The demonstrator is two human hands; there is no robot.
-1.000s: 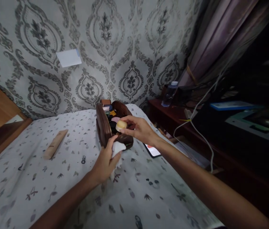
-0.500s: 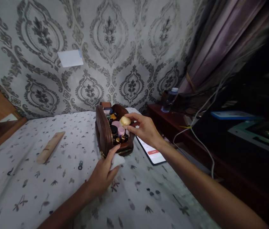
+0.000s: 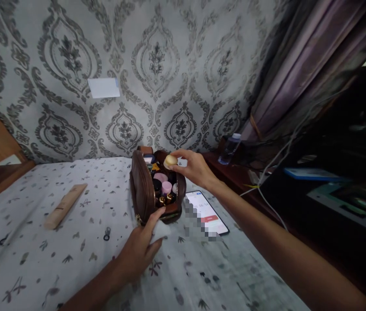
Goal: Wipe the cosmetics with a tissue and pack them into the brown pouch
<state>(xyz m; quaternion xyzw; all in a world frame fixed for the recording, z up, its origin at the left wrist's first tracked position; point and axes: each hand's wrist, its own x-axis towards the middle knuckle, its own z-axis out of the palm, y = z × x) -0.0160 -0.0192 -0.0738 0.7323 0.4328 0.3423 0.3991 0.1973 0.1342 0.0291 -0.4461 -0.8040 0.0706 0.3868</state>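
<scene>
A brown leather bag point(image 3: 141, 188) lies unzipped on the patterned sheet, with several small jars and bottles inside, among them a pink jar point(image 3: 167, 187). Over its far right part, my right hand point(image 3: 195, 168) pinches a small round cream-coloured jar point(image 3: 170, 161) between thumb and fingers. My left hand point(image 3: 140, 242) has its index finger on the bag's near edge and holds a white tissue point(image 3: 161, 230) against the palm.
A phone point(image 3: 206, 214) with a lit screen lies right of the bag. On the left of the sheet is a beige tube point(image 3: 66, 206). A clear bottle point(image 3: 230, 149) stands on a dark red ledge point(image 3: 215, 162), and white cables point(image 3: 275, 155) hang at the right.
My right hand has lifted the cream jar slightly up and away from the bag's contents. My left hand stays at the bag's near edge. The view has shifted a little.
</scene>
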